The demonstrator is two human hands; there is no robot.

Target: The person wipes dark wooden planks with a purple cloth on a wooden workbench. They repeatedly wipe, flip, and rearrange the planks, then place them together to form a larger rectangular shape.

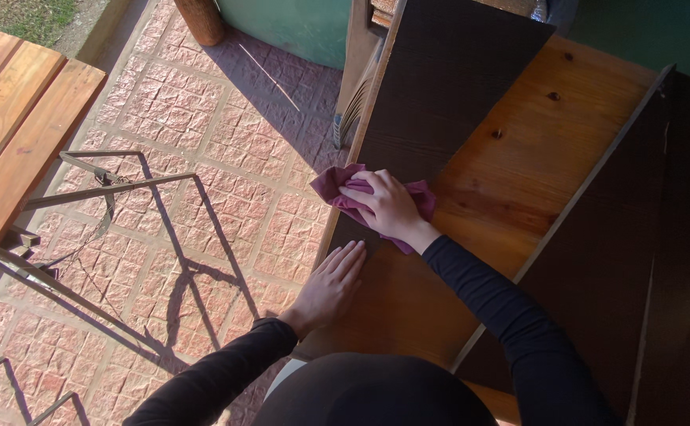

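The right hand (390, 207) is pressing a purple cloth (345, 189) flat against the wooden panel (510, 173), its grip bunching the fabric, while the left hand (330, 285) is lying open, bracing the near edge.

Sleeves: you wear long, close-fitting black sleeves that reach both wrists.
Left hand (330, 285): yours is bare, no glove.
Right hand (390, 207): bare too.
Torso: you wear dark clothing.

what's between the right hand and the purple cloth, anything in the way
Nothing visible: the right hand lies directly on the purple cloth, pressing it against the dark panel. The left hand rests apart, flat on the wooden board.
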